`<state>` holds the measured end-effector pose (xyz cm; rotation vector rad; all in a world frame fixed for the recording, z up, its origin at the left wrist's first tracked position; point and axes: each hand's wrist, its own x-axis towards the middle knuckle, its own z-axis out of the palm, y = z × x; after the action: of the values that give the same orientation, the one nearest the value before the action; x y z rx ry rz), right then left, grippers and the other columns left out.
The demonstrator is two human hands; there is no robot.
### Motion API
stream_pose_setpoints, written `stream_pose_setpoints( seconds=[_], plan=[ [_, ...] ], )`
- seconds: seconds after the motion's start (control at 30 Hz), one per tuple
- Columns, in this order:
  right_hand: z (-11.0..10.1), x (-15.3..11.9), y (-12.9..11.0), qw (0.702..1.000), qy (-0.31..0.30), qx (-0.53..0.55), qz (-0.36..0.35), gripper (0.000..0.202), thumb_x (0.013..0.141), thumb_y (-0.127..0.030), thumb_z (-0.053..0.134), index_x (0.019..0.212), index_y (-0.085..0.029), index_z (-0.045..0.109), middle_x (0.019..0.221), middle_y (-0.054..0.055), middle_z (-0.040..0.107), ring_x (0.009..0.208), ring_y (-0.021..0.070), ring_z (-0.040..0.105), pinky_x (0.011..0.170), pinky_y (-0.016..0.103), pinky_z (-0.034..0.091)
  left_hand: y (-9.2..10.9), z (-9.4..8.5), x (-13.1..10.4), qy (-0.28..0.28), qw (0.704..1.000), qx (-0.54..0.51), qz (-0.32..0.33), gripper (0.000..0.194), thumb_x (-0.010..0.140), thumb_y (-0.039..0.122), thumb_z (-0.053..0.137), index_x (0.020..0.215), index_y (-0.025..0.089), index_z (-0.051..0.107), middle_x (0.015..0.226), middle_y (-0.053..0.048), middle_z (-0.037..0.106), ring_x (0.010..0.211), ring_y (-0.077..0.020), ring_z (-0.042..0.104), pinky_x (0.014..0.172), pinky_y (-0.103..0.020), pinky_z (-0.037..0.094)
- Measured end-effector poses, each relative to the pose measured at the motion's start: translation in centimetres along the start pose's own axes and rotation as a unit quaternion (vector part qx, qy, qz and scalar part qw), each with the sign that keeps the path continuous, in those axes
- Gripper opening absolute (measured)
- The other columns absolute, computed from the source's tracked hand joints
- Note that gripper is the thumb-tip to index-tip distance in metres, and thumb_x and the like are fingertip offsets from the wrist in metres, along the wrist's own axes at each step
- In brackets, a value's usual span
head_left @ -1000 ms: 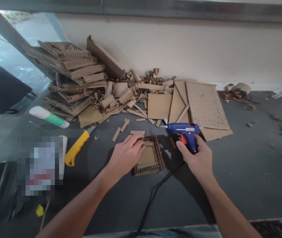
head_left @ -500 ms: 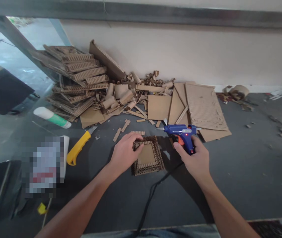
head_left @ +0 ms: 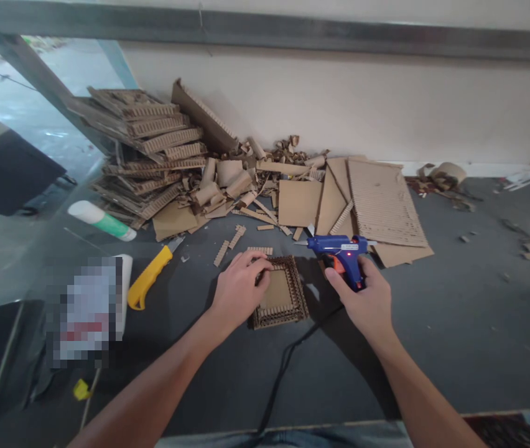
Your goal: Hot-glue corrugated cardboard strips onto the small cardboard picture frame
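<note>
A square frame of stacked corrugated cardboard strips [head_left: 300,298] lies on the dark table, with a flat brown cardboard base inside it. My left hand [head_left: 241,286] rests over its upper left corner, fingers bent and pressing on the strips at the inner edge. To the right, my right hand [head_left: 367,295] holds a blue glue gun [head_left: 339,246] by its handle. The gun's nozzle points left, above the frame's upper right corner, and a small red light glows on its body. A black cord [head_left: 288,354] runs down across the table.
Cardboard trays [head_left: 153,130] are stacked at the back left, beside a scrap heap [head_left: 227,180]. Corrugated sheets [head_left: 386,199] lie behind the gun. A yellow cutter [head_left: 150,277], a white-green tube [head_left: 101,221] and short strips [head_left: 236,238] lie left of the frame.
My left fingers have shifted slightly right and closed down onto the frame's upper inner edge. My right hand and the glue gun have hardly moved.
</note>
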<state>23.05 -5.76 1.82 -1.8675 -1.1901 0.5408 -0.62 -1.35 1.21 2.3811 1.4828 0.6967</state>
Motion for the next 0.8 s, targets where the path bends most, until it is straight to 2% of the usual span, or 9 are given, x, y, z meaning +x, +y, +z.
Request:
stream_pose_setpoints(
  seconds=[0.07,0.13,0.27,0.6,0.8],
  plan=[
    [-0.05,-0.04,0.02,1.0,0.002,-0.001,-0.005,0.046,0.072,-0.055,0.074,0.098,-0.018,0.068,0.06,-0.003,0.058,0.051,0.0133,0.049,0.054,0.026,0.045,0.16,-0.07,-0.05,0.01,0.999,0.025,0.021,0.018,0.09,0.014,0.057,0.095,0.021,0.072,0.113,-0.007,0.069,0.103,-0.0239,0.062,0.084,-0.039,0.059],
    [-0.1,-0.06,0.04,1.0,0.004,-0.001,-0.01,0.046,0.072,-0.055,0.074,0.098,-0.018,0.068,0.06,-0.003,0.059,0.052,0.0135,0.049,0.054,0.026,0.045,0.21,-0.21,-0.05,0.011,0.996,0.048,0.069,0.025,0.091,0.01,0.055,0.103,0.022,0.073,0.121,-0.009,0.067,0.113,-0.0269,0.058,0.092,-0.043,0.056],
    [-0.17,-0.07,0.06,1.0,0.003,-0.01,-0.01,0.046,0.072,-0.056,0.074,0.098,-0.018,0.068,0.06,-0.003,0.059,0.051,0.0136,0.05,0.053,0.026,0.045,0.01,-0.39,0.08,-0.016,0.988,0.062,0.142,0.035,0.09,0.005,0.052,0.111,0.024,0.073,0.129,-0.011,0.062,0.125,-0.0297,0.052,0.099,-0.049,0.051],
    [-0.11,-0.1,0.11,1.0,0.004,-0.013,-0.015,0.047,0.072,-0.056,0.074,0.097,-0.017,0.068,0.06,-0.002,0.06,0.05,0.0136,0.05,0.053,0.026,0.046,-0.08,-0.11,0.12,-0.03,0.989,0.053,0.136,0.032,0.091,0.007,0.055,0.11,0.025,0.075,0.125,-0.011,0.064,0.124,-0.0286,0.055,0.097,-0.048,0.052],
    [-0.07,-0.06,0.08,1.0,0.002,-0.011,-0.022,0.047,0.073,-0.057,0.073,0.098,-0.018,0.068,0.061,-0.002,0.061,0.052,0.0139,0.052,0.053,0.026,0.047,-0.19,-0.26,0.13,-0.036,0.981,0.082,0.171,0.031,0.092,0.01,0.056,0.115,0.022,0.073,0.129,-0.014,0.063,0.125,-0.0301,0.056,0.1,-0.049,0.051]
  ],
)
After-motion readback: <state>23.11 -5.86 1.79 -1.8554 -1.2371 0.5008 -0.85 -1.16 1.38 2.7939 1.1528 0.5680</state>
